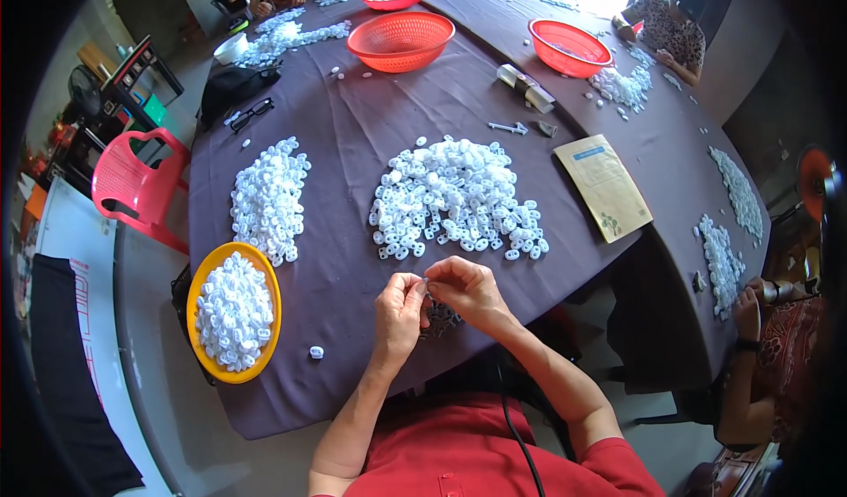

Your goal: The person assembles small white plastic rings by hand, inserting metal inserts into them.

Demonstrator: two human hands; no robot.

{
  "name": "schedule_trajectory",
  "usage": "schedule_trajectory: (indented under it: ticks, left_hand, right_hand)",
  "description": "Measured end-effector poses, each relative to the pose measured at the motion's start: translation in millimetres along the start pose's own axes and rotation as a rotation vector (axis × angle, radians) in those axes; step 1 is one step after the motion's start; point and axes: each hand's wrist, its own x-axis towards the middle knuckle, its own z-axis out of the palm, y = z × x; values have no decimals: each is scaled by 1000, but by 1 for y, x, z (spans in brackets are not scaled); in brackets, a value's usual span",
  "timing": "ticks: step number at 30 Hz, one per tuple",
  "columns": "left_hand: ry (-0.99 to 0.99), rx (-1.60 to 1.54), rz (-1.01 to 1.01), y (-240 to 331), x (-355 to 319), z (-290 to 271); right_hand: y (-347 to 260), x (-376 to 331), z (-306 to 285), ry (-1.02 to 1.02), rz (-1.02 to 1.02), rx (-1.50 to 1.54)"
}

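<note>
At the near edge of the table my left hand (401, 313) and my right hand (468, 290) meet, fingertips pinched together around something small and greyish that I cannot make out. Under them lies a heap of small dark and grey bits (441, 319), partly hidden by my hands. Just beyond my fingers spreads a large pile of small white oval plastic pieces with holes (454, 195). A second, narrower pile of white pieces (270, 199) lies to the left. One loose white piece (316, 352) rests left of my left forearm.
A yellow oval tray (277, 307) heaped with white pieces stands at the left edge. Red baskets (401, 45), eyeglasses (251, 115) and a brown envelope (603, 188) lie farther off. A pink chair (141, 179) stands left. Other people sit around the table with more white piles.
</note>
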Motion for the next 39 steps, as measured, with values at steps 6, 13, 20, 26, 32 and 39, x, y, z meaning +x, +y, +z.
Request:
schedule_trajectory:
  ticks: [6, 13, 20, 26, 32, 39]
  left_hand:
    - [-52, 7, -96, 4, 0, -1]
    - [-39, 68, -100, 4, -4, -1]
    - [-12, 162, 6, -2, -9, -5]
    - [15, 232, -29, 2, -7, -5]
    - [70, 194, 21, -6, -8, -5]
    - [-12, -28, 23, -8, -11, -2]
  right_hand:
    - [-9, -7, 1, 35, -147, -173]
    - [-4, -8, 4, 1, -50, 110]
    - [2, -7, 4, -10, -29, 137]
    - [-1, -7, 8, 1, -4, 122]
    - [-11, -3, 13, -16, -37, 48]
    - [-3, -3, 8, -7, 46, 286]
